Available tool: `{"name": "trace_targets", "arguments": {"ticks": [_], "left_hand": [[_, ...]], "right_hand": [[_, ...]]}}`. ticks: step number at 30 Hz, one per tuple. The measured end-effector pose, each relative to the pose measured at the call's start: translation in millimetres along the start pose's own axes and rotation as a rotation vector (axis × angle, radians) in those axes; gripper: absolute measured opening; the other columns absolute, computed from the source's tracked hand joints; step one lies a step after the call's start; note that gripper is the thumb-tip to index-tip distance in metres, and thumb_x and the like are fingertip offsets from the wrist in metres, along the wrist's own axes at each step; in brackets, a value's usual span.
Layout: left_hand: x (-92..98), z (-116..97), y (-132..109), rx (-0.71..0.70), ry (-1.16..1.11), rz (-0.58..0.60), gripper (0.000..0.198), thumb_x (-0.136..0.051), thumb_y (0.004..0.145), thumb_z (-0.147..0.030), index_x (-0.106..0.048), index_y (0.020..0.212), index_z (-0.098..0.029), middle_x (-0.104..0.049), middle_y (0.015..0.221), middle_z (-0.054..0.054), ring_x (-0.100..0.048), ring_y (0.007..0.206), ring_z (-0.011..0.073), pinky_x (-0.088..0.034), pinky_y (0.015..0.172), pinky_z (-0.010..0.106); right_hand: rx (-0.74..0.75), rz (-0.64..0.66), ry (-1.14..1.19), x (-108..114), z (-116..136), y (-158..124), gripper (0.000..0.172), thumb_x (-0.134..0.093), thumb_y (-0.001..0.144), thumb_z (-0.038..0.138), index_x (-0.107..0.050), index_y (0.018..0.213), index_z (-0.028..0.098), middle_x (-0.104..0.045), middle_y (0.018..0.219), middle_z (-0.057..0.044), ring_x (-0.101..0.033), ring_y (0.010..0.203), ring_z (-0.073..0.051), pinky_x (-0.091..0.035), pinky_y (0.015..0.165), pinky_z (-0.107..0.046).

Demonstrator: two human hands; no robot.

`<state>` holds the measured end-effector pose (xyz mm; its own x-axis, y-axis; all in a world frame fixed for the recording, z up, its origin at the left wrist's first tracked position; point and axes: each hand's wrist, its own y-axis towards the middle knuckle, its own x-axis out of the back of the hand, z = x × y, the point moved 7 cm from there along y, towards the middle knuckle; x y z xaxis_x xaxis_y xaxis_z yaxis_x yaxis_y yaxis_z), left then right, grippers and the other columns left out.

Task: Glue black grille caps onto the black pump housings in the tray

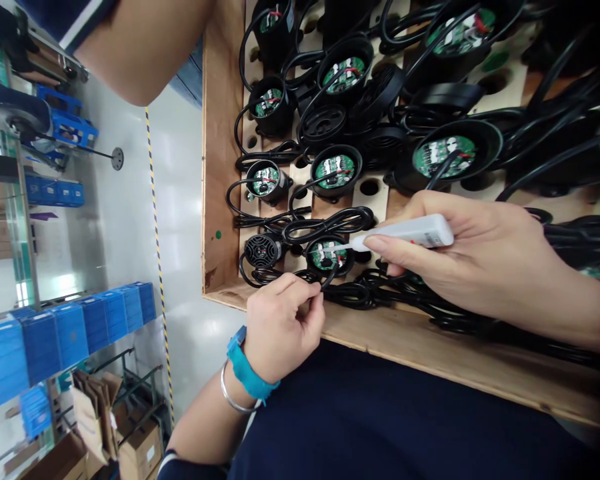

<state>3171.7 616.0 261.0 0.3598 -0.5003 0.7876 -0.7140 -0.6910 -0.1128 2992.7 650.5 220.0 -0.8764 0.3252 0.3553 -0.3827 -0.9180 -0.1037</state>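
Note:
My right hand [475, 247] is closed around a small white glue bottle [415, 231], tilted so that its thin nozzle points left. The nozzle tip lies over a green circuit board [325, 256] inside a round black housing [349, 267]; whether it touches the board I cannot tell. At the near side of that housing, my left hand [285, 320] pinches the black cable [331, 275] that runs out of it. A blue strap and a silver bangle circle my left wrist. Left of this housing sits another one with a slotted black cover [263, 251].
A wooden crate [225, 297] holds several black housings with open boards, coiled cables [330, 223] and loose round covers [325, 123] on a drilled board. Another person's arm [145, 47] reaches along the far left. Blue bins [65, 333] and cardboard boxes [140, 450] stand beyond the floor stripe.

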Motion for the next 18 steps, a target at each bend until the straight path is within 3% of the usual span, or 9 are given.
{"name": "trace_targets", "arguments": {"ticks": [10,18], "left_hand": [[2.3,-0.8,1.1,-0.022,-0.037,-0.026,0.010,-0.056,0.086,-0.011,-0.066,0.085,-0.012,-0.067,0.077,0.007,-0.063,0.068,0.0128,-0.051,0.061,0.023],[3.0,-2.8,1.9,-0.033,-0.035,-0.024,0.010,-0.057,0.086,-0.010,-0.067,0.086,-0.010,-0.067,0.075,0.008,-0.062,0.067,0.0132,-0.050,0.061,0.023]], "right_hand": [[0.025,-0.019,0.053,1.2,1.2,2.1,0.049,-0.060,0.079,0.065,-0.048,0.059,0.022,-0.053,0.047,0.002,-0.044,0.040,-0.008,-0.035,0.035,-0.020],[0.025,-0.013,0.135,0.2,1.4,0.6,0.037,-0.067,0.078,0.045,-0.047,0.059,0.021,-0.056,0.048,0.004,-0.047,0.040,-0.008,-0.036,0.036,-0.018]]}}
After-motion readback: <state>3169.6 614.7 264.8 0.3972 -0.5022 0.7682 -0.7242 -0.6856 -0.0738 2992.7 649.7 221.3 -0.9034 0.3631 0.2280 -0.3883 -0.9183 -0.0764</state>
